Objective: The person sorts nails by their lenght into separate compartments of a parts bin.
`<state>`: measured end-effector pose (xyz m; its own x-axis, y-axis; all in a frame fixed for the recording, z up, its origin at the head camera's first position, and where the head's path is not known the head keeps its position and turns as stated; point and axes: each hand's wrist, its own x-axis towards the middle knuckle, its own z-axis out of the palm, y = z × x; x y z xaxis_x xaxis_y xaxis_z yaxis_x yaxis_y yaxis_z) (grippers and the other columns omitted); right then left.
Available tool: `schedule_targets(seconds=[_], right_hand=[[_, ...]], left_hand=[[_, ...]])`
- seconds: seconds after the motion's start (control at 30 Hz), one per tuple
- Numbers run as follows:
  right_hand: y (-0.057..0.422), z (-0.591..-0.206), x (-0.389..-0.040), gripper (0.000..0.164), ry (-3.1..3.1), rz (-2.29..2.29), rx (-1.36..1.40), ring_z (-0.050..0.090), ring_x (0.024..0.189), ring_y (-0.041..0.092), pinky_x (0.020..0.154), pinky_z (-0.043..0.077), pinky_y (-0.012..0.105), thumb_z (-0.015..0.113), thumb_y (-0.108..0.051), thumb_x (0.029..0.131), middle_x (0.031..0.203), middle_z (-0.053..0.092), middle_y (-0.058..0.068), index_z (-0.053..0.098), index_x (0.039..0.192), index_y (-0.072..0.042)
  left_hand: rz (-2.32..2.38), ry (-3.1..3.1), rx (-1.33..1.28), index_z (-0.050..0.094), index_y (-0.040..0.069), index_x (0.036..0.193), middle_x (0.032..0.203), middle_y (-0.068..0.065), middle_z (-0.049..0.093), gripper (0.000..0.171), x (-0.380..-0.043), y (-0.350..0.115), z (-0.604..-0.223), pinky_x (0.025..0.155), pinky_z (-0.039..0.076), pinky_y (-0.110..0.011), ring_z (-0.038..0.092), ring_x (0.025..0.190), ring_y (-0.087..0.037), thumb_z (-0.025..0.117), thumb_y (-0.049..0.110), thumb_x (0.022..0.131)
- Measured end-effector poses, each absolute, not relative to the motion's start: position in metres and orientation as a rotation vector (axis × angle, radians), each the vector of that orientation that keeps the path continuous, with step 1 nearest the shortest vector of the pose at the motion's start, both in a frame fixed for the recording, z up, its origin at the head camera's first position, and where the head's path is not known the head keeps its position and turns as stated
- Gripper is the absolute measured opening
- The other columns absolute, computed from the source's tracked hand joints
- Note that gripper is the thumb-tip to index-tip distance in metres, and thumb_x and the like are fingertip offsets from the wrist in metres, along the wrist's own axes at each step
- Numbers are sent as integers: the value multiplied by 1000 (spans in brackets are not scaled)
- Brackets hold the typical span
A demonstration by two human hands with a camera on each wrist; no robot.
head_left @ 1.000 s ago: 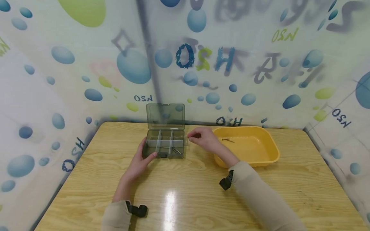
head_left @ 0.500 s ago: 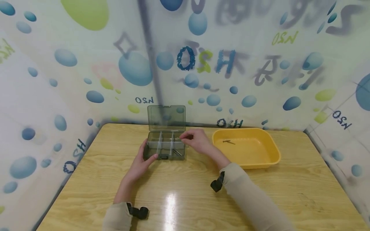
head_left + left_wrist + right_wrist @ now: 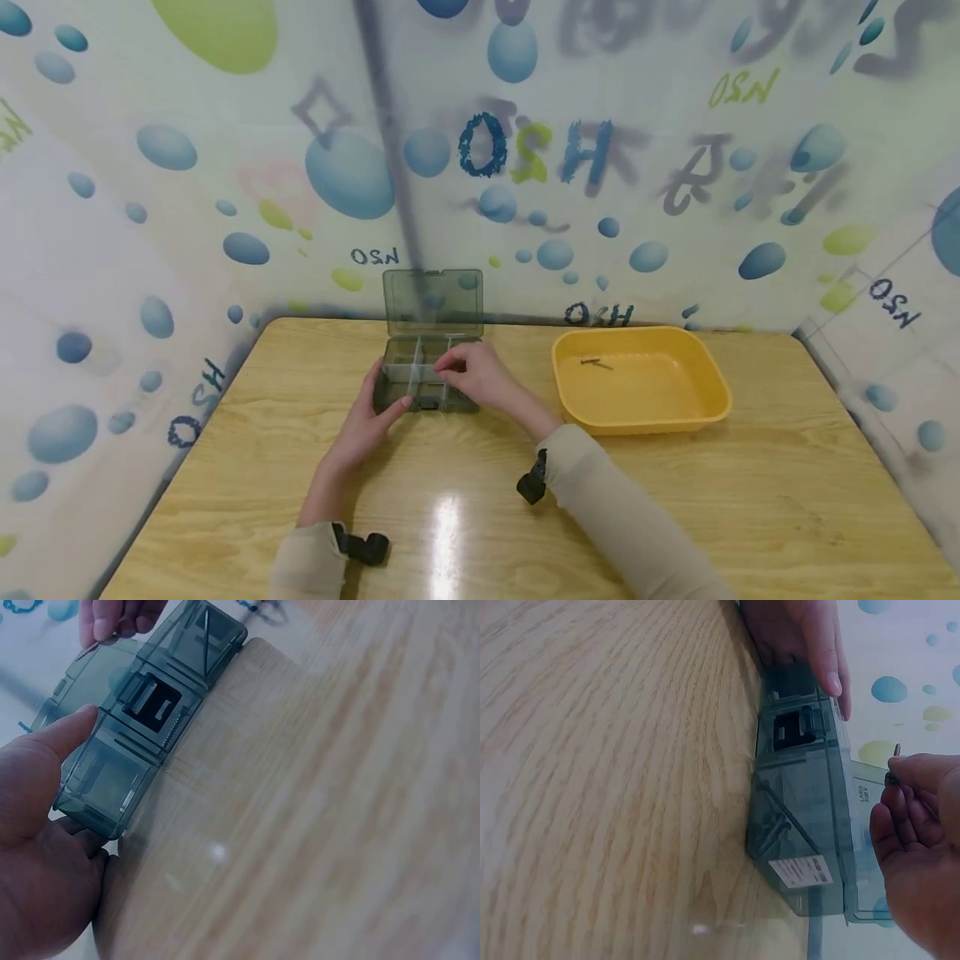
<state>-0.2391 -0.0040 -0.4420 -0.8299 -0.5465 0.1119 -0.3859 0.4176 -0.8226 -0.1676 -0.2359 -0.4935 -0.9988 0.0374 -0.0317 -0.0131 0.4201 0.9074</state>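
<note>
A smoky, see-through compartment box [image 3: 396, 351] stands on the table with its lid [image 3: 435, 302] raised against the wall. My left hand [image 3: 366, 429] grips the box at its left side, the thumb on the front edge by the black latch [image 3: 152, 703]. Over the middle of the box is my right hand [image 3: 483, 379], pinching a small screw [image 3: 897, 751] between thumb and finger. In the right wrist view that screw points upward, above the rim. Several screws [image 3: 774, 837] lie in the front right compartment, which my right hand mostly covers in the head view.
A yellow tray [image 3: 645, 430] stands to the right with a couple of brown screws [image 3: 596, 362] at its left. Behind the table [image 3: 450, 517] rises a wall [image 3: 637, 200] patterned with bubbles and letters. A white label [image 3: 802, 871] is on the box's right side.
My right hand has moved left, from beside the box's right edge to over its middle, with the screw pinched. The left hand keeps its hold on the box.
</note>
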Motion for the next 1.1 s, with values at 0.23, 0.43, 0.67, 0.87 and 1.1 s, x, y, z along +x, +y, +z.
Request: schedule_targets(seconds=[0.23,0.43,0.67,0.87,1.1], right_hand=[[-10,-447,-238,15,2530,-1317,-793,65,89,11,78,54,26,69,-10,99,102,73,0,78,111,-6],[-3,-446,-238,16,2502,-1356,-863,65,86,13,76,54,27,69,-8,99,101,73,3,77,112,-2],[7,-441,-240,15,2483,-1418,-891,67,88,16,79,55,28,69,-6,98,102,75,7,77,109,0],[18,-435,-246,14,2524,-1441,-749,67,87,15,77,55,28,70,-8,98,101,74,5,78,108,-2],[36,-425,-253,15,2526,-1497,-633,66,86,17,74,55,30,69,-9,98,101,74,5,78,109,-3]], left_hand=[[1665,2597,17,6,15,166,167,-25,15,90,-168,-232,-497,121,14,-60,13,153,-42,65,35,103],[1661,2602,21,5,17,167,168,-23,14,89,-171,-233,-496,121,14,-59,13,153,-40,65,34,103],[1665,2608,29,5,15,166,167,-24,14,90,-171,-234,-494,121,14,-59,13,153,-41,66,32,103],[1647,2630,23,6,16,167,167,-24,15,88,-171,-234,-495,122,14,-57,14,153,-40,65,34,103],[1637,2635,20,5,16,167,168,-24,12,88,-170,-236,-495,122,13,-58,12,153,-42,65,34,103]])
